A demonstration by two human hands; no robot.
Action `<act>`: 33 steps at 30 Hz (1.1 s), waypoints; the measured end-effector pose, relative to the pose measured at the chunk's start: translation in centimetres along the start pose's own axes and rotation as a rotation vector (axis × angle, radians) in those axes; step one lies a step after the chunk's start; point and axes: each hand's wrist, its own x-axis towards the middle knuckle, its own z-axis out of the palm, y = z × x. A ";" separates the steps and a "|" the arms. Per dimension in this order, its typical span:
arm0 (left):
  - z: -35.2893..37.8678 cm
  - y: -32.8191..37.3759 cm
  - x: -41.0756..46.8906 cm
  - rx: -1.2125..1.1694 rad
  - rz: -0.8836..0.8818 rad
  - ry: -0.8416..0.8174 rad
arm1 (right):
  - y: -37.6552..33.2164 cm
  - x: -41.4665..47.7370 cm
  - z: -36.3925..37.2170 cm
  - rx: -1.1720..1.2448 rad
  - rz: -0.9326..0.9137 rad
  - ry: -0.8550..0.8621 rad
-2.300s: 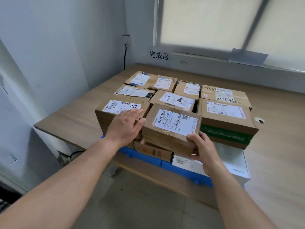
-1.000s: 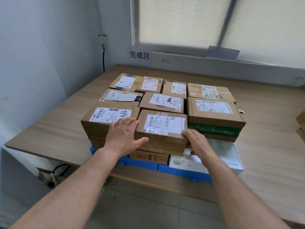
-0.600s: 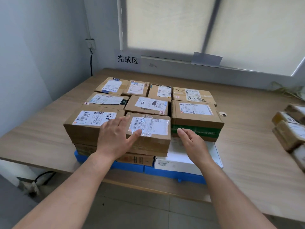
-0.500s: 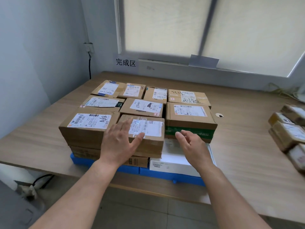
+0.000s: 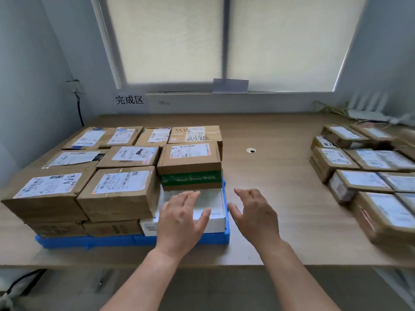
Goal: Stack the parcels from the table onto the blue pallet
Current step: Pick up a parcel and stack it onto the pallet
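The blue pallet [image 5: 94,240] lies on the wooden table [image 5: 274,176] at the left and carries several stacked cardboard parcels. The front middle parcel [image 5: 119,194] sits on top with its label up. A flat white box [image 5: 215,217] fills the pallet's front right corner, below a box with green tape [image 5: 190,167]. My left hand [image 5: 182,218] hovers open over the white box. My right hand [image 5: 256,215] is open over the bare table just right of the pallet. Neither hand holds anything.
Several more labelled parcels [image 5: 368,176] lie in rows on the right side of the table. A cable hole [image 5: 251,150] marks the tabletop's middle. A white router [image 5: 368,108] and cables sit at the back right. The window wall bears a sign [image 5: 129,100].
Both hands let go of the front middle parcel, which stays on the stack, and drew back to the right. My view turned right, bringing the parcels on the table's right side into sight.
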 end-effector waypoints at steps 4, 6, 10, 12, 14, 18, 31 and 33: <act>3.1 5.9 1.0 0.031 0.035 -0.058 | 5.7 -1.0 -3.5 -0.012 0.051 0.043; 5.0 9.3 1.4 0.037 0.044 -0.095 | 9.0 -1.5 -5.1 -0.040 0.085 0.052; 8.7 16.5 1.6 -0.031 0.091 -0.128 | 15.5 -2.5 -7.8 -0.094 0.155 0.058; 10.2 19.7 1.7 -0.065 0.131 -0.149 | 18.4 -3.1 -9.2 -0.125 0.193 0.066; 11.5 22.7 1.9 -0.073 0.169 -0.170 | 20.9 -3.8 -10.6 -0.148 0.234 0.085; 13.6 27.7 2.9 -0.115 0.260 -0.235 | 25.3 -4.7 -13.1 -0.149 0.328 0.123; 23.4 42.0 9.4 -0.224 0.409 -0.333 | 40.2 -1.8 -18.9 -0.185 0.523 0.199; 24.8 44.4 11.2 -0.221 0.414 -0.344 | 42.6 -0.4 -20.3 -0.207 0.538 0.183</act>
